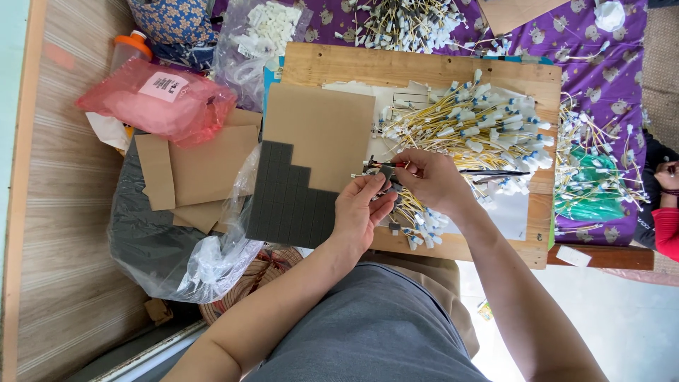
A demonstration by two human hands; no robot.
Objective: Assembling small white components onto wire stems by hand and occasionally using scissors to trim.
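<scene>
Hands first: left hand [359, 211] and right hand [430, 180] meet over the middle of the board [332, 65], fingertips almost touching. Both pinch the same small dark foam square [387, 174], which is wrapped on or held against a thin black wire [495, 172] running off to the right. Left thumb and fingers close on the square from below, right fingers curl over it from above. Can't tell how far the foam is stuck on.

Now biggest to smallest. Purple patterned cloth [622, 71] covers the table at the top and right. Wooden board sits on it, right in front of the person. Clear plastic bag [184, 262] with dark contents bulges at the left, near the lap. Cardboard pieces [198, 170] lie beside it, and one more sheet [318, 134] rests on the board's left part. Pink bag [155, 99] with a white label is up left, touching an orange-capped bottle [131, 46].

Dark foam sheet [286, 198], cut into small squares with a stepped edge where some are gone, lies just left of the left hand, overlapping the cardboard sheet.

Big pile of yellow wires [474, 120] with white ends sits on the board just above the right hand. Another pile [403, 21] is at the top edge, more [587, 155] on the cloth to the right over something green.

Someone else's hand and red sleeve [665, 226] show at the far right.
</scene>
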